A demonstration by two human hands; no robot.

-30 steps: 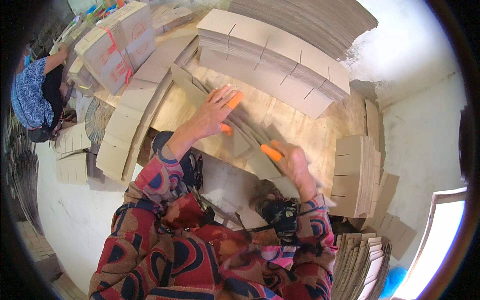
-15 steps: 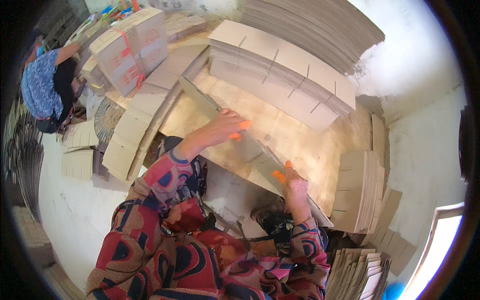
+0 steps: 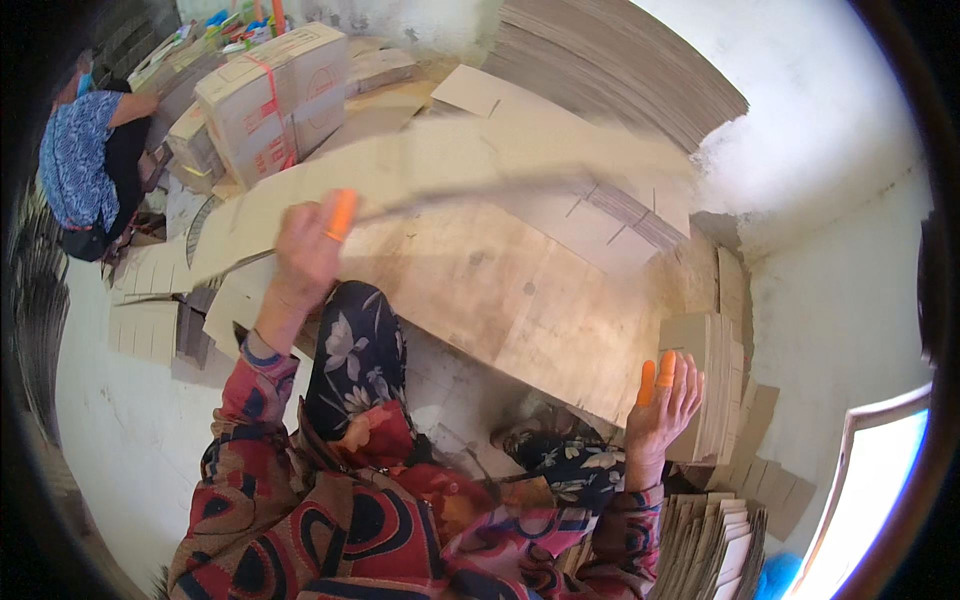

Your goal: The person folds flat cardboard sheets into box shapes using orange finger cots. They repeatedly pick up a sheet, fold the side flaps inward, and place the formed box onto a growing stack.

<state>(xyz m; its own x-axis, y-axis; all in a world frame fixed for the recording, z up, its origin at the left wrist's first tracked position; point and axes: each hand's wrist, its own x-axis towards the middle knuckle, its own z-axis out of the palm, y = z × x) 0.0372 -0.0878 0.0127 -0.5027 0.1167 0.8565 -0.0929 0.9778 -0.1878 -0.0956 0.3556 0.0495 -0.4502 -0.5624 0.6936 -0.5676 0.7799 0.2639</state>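
My left hand point(image 3: 310, 245), with an orange finger cover on it, is closed on the near edge of a long brown cardboard sheet point(image 3: 400, 165). The sheet is smeared by motion and slants above the wooden board point(image 3: 480, 285). Behind it, partly hidden, lies a stack of slotted cardboard sheets point(image 3: 610, 240) on the board. My right hand point(image 3: 662, 410) is off the sheet, its fingers apart and nothing in them. Two orange finger covers sit on its digits. It hovers by the board's right corner, beside an upright bundle of slotted cardboard pieces point(image 3: 697, 350).
A tied carton point(image 3: 270, 105) stands at the far left, near a crouching person point(image 3: 82, 170) in a blue patterned top. A tall cardboard pile point(image 3: 620, 65) lies at the back against the wall. More cardboard pieces point(image 3: 705, 545) stand at the lower right.
The sheet, held by both hands on edge over the board, has swung up and leftward with my left hand. My right hand has let go and moved right and nearer.
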